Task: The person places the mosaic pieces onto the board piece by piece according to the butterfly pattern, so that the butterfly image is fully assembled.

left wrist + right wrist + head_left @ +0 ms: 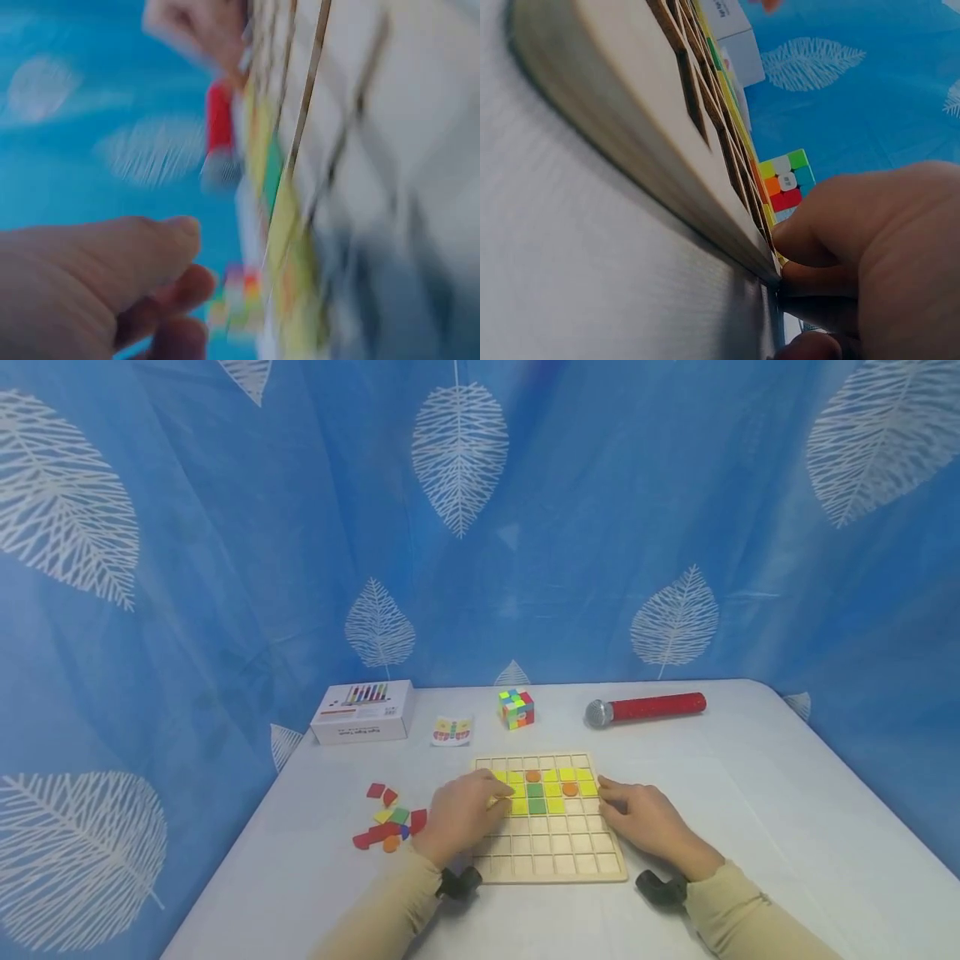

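Observation:
A wooden grid board (551, 865) lies on the table, with yellow, green and orange pieces in its upper rows. My left hand (462, 810) hovers over the board's left side, near the yellow tiles (517, 807). In the left wrist view its thumb and bent fingers (180, 289) show nothing between them. At the board's right edge, my right hand (651, 820) pinches the rim, thumb on top. The right wrist view shows that thumb (802, 232) against the board's edge (667, 187); some fingertips are hidden.
Loose red, green, yellow, orange and blue pieces (384, 831) lie left of the board. Behind it are a white box (360, 714), a small pattern card (452, 732), a puzzle cube (516, 709) and a red microphone (652, 707). A blue leaf-patterned curtain (525, 568) hangs beyond the table.

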{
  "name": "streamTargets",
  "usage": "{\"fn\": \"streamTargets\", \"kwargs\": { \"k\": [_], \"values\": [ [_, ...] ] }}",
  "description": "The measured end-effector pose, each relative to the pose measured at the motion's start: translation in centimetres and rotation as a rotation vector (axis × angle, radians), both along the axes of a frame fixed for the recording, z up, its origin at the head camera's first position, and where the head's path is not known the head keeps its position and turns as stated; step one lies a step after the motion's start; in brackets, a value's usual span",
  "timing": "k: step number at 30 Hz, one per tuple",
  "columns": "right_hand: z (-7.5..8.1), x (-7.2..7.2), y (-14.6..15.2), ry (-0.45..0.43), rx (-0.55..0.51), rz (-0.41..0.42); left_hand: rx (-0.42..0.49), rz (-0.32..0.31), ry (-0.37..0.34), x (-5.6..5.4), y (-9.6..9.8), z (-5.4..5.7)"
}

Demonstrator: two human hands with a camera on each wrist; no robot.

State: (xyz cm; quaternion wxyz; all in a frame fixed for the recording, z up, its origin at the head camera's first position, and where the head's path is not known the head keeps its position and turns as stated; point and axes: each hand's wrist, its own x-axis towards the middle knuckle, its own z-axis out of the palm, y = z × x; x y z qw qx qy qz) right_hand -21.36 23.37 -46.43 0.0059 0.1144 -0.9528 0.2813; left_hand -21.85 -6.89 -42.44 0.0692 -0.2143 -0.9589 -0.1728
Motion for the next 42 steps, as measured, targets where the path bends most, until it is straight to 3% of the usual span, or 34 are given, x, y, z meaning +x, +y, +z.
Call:
{"fn": "streamTargets", "kwargs": {
  "k": [4, 6, 8, 10, 13, 16, 23, 29, 35, 42],
  "values": [
    [0.2, 0.0, -0.1, 0.014, 0.002, -0.002, 0.044, 0.285, -0.070, -0.1, -6.5, 0.9],
    [0.2, 0.0, -0.2, 0.013, -0.006, 0.001, 0.064, 0.425, -0.152, -0.1, -9.7, 0.9],
    [0.3, 0.0, -0.2, 0.009, -0.002, 0.008, 0.101, 0.513, -0.257, 0.0, -12.6, 0.4],
    [0.2, 0.0, -0.3, 0.000, 0.006, 0.005, 0.153, 0.554, -0.362, 0.1, -14.5, -0.3],
    [0.1, 0.0, -0.3, -0.004, 0.020, -0.001, 0.223, 0.558, -0.440, 0.0, -15.7, -1.3],
    [-0.1, 0.0, -0.2, -0.015, 0.014, -0.003, 0.253, 0.548, -0.437, -0.3, -15.6, -2.2],
    [-0.1, 0.1, -0.2, -0.012, 0.012, 0.002, 0.216, 0.506, -0.335, -0.9, -14.5, -2.6],
    [0.0, 0.0, -0.2, -0.002, 0.012, 0.008, 0.182, 0.507, -0.240, -1.4, -13.6, -2.8],
    [-0.2, -0.1, -0.1, 0.024, 0.018, 0.015, 0.168, 0.484, -0.235, -1.5, -12.9, -3.2],
    [-0.3, -0.1, 0.0, 0.023, 0.018, 0.011, 0.175, 0.437, -0.182, -1.4, -12.6, -3.5]
  ]
}}
